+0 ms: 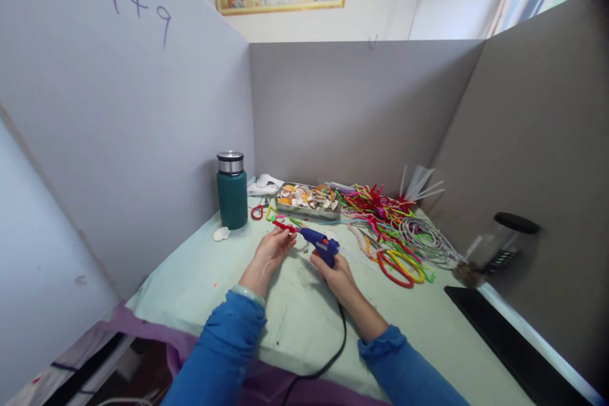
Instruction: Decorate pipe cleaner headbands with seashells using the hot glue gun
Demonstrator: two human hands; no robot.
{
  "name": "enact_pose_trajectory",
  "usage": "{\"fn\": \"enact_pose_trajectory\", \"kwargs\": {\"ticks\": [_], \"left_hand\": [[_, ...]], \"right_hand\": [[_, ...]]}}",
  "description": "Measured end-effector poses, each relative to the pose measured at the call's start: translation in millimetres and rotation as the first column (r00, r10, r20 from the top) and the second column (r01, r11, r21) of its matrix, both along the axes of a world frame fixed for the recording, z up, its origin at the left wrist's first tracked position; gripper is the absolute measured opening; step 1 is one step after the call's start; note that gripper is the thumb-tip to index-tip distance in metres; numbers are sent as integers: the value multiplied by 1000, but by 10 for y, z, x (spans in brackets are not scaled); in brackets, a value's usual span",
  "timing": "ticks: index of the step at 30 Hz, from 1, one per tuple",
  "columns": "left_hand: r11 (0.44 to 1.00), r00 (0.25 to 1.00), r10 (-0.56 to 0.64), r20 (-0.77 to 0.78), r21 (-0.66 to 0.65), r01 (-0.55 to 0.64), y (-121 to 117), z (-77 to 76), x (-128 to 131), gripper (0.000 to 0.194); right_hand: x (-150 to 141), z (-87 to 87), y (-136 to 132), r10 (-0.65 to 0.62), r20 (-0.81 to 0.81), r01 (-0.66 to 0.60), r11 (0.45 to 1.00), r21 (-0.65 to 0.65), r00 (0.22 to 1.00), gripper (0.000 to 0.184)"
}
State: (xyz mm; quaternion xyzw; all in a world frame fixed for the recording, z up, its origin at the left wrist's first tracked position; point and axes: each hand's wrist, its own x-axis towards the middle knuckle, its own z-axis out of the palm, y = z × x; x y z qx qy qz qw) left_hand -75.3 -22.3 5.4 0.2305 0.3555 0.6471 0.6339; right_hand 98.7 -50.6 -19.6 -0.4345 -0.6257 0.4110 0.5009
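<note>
Landmark: shell tray (304, 210). Blue glue gun (314, 238) is on its near side, right hand (337, 275) wrapped round the handle. Left hand (272, 250) pinches a red piece (284, 226), also just before the tray, at the gun's tip; contact unclear. Step, as judged: gluing the red piece. Next move calls for steady aim, left fingertips clear.

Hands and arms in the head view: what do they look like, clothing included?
The left hand and right hand are gloveless. Plain blue sleeves with gathered, wrinkled ends leave the wrists bare. A pale band circles the left wrist; bangle or inner cuff, I can't tell.
</note>
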Motion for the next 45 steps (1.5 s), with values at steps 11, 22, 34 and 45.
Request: {"fn": "enact_pose_trajectory", "kwargs": {"ticks": [11, 22, 34, 45], "left_hand": [[999, 999, -33, -26, 24, 34, -8, 1, 20, 7], [999, 999, -28, -25, 30, 28, 6, -11, 18, 7], [999, 1000, -24, -15, 38, 25, 4, -5, 18, 7], [999, 1000, -16, 2, 46, 15, 8, -7, 20, 9]], "right_hand": [[-16, 47, -49, -61, 96, 59, 998, 22, 993, 40], [5, 20, -30, -67, 191, 55, 996, 71, 979, 38], [13, -39, -4, -87, 205, 66, 992, 108, 975, 39], [10, -46, -6, -85, 218, 57, 989, 135, 972, 39]]}}
